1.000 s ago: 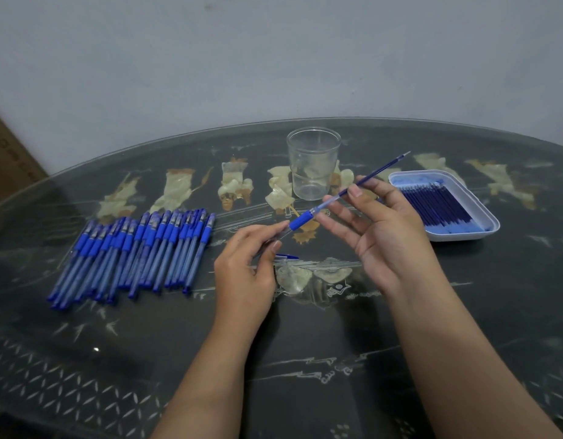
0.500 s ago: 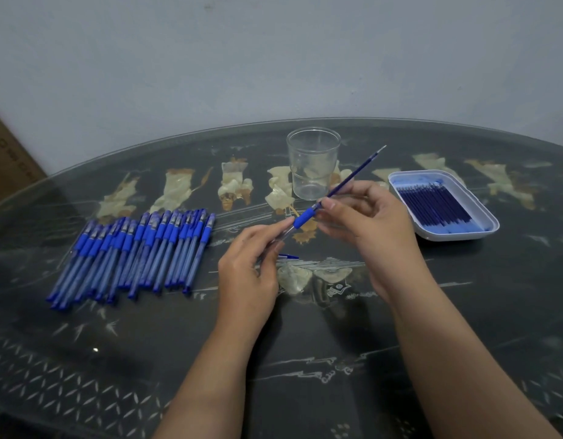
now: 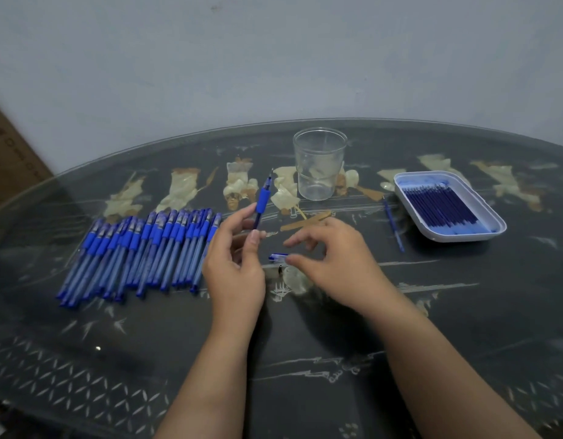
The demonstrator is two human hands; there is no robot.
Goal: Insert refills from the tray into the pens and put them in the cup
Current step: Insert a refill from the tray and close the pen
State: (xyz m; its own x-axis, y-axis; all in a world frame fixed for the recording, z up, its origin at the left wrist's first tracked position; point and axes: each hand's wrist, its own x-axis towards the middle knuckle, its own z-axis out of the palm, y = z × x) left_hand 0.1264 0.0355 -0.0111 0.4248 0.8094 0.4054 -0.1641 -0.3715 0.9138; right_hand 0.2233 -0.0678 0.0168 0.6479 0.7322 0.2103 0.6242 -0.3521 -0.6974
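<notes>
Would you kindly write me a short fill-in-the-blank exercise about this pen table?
1. The clear cup is ___.
2. The left hand holds a pen whose rubber grip is ___.
3. Most refills lie in the white ___.
Missing words: empty; blue; tray.

Bare left hand (image 3: 234, 277), right hand (image 3: 337, 264), bare forearms (image 3: 210, 375)

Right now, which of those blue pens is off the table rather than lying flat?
The pen held nearly upright, tip up, just left of the cup; the other pens lie flat in a row on the table.
</notes>
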